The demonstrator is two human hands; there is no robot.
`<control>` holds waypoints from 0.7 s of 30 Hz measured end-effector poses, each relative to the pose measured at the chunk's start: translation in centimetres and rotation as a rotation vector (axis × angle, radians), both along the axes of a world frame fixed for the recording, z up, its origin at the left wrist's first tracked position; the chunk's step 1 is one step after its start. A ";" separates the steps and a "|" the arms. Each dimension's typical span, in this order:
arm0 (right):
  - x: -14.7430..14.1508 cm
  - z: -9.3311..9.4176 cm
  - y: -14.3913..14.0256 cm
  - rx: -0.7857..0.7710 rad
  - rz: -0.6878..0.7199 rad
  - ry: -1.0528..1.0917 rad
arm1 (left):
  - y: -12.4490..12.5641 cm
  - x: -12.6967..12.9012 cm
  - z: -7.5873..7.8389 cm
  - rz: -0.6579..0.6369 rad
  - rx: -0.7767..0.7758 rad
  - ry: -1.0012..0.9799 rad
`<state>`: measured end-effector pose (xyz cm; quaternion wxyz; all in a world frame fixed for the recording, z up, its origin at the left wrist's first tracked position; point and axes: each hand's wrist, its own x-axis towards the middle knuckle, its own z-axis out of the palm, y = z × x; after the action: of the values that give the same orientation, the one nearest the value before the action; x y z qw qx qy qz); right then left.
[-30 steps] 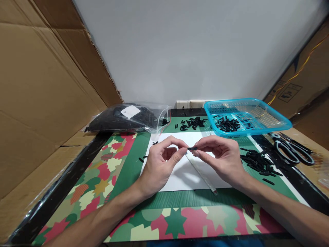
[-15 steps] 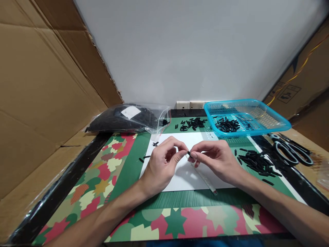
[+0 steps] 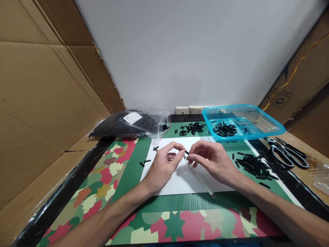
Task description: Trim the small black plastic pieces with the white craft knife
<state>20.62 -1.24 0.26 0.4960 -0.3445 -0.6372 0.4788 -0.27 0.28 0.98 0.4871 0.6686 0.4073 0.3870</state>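
Pinching one small black piece [image 3: 186, 152] between both hands [image 3: 164, 164] [image 3: 209, 160], they'd pulled it lower, closer over the white sheet [image 3: 180, 180].

We see a turquoise basket [image 3: 267, 127], black pieces [image 3: 253, 166], a white sheet [image 3: 180, 180], and a green, red and cream leaf-patterned mat [image 3: 102, 178].

Left hand [image 3: 164, 164] and right hand [image 3: 210, 161] pinch a small black piece [image 3: 186, 152] together over white sheet [image 3: 180, 178]; blue basket [image 3: 267, 128] at 2 o'clock, scissors [image 3: 288, 156] at 3.
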 end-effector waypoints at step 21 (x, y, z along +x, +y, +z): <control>0.5 0.9 0.3 -0.085 0.183 0.226 | -0.9 0.2 -0.5 -0.104 -0.002 -0.085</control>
<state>21.11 -0.90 1.14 0.5036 -0.2496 -0.5854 0.5843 -0.11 -0.66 0.50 0.5240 0.6716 0.3512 0.3886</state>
